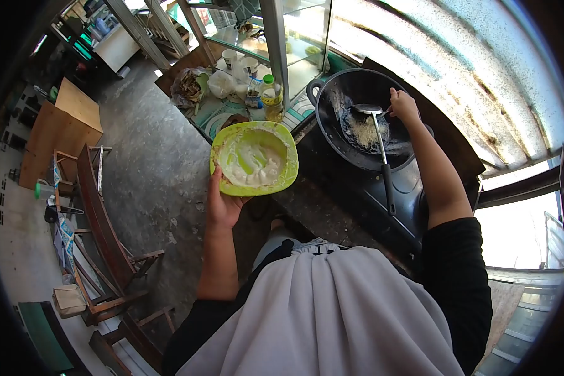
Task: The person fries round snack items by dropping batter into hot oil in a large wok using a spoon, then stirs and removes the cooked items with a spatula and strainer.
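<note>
My left hand (222,200) grips the near left side of a lime-green bowl (288,178), its thumb up against the rim. White batter (263,166) coats the inside of the bowl. Above the right side of a black wok (332,135), my right hand (405,105) is closed, with fingers curled; whatever it may hold is too small to make out. Pale food (365,131) lies in dark oil at the bottom of the wok. A metal spatula (380,141) rests across the wok, its black handle sticking out over the near rim, apart from my hand.
Under the wok is a black stove (357,194). An oil bottle (271,100) with a green cap stands beside the glass case (304,56), near cups (249,64) and plastic bags. Wooden benches (103,219) stand to the left on the concrete floor.
</note>
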Tool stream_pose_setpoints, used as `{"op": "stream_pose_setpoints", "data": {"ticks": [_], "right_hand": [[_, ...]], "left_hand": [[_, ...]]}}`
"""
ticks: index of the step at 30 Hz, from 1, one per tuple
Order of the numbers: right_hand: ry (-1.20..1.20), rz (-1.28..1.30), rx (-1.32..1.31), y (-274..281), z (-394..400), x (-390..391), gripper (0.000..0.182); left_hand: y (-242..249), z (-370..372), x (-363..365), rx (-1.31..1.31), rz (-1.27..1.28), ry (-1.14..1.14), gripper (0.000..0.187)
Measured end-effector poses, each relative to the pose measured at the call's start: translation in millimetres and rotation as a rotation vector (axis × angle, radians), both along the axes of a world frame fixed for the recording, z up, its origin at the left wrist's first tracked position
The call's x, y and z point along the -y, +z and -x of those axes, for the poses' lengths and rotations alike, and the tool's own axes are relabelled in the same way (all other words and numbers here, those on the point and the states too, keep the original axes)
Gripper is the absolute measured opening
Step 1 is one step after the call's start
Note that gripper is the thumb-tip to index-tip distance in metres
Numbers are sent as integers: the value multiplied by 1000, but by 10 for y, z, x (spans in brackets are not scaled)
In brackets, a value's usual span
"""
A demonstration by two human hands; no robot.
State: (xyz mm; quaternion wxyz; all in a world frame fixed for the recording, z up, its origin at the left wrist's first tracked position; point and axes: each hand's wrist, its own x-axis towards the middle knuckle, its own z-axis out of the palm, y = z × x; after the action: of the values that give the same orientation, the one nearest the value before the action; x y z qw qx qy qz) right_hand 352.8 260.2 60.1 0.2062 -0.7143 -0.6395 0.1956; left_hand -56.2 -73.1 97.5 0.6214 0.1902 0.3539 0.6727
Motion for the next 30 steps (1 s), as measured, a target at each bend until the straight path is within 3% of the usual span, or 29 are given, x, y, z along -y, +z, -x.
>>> {"op": "stream_pose_setpoints", "data": {"ticks": [6,11,17,18,20,25,30], "right_hand": [[-102,-107,-197,338,-315,264,46],[-100,-124,-750,644,-658,644,42],[142,-8,-1305,1358,-103,1637,33],[173,-107,-1262,1406,-30,1736,31],[236,-297,-1170,1484,112,1903,28],[336,-594,-600,1790,273,2183,22],[562,-816,38,2119,271,2449,13]], "left_hand": [[50,-95,-115,3,1,-25,58],[54,-298,-374,-12,-30,-194,55],[175,-727,-897,-28,-119,-450,57],[318,-898,-912,-35,-95,-380,58],[344,-974,-1039,-52,-153,-481,57],[575,-1094,-1273,-50,-237,-698,55],[630,-1221,-1328,20,-228,-739,54]]}}
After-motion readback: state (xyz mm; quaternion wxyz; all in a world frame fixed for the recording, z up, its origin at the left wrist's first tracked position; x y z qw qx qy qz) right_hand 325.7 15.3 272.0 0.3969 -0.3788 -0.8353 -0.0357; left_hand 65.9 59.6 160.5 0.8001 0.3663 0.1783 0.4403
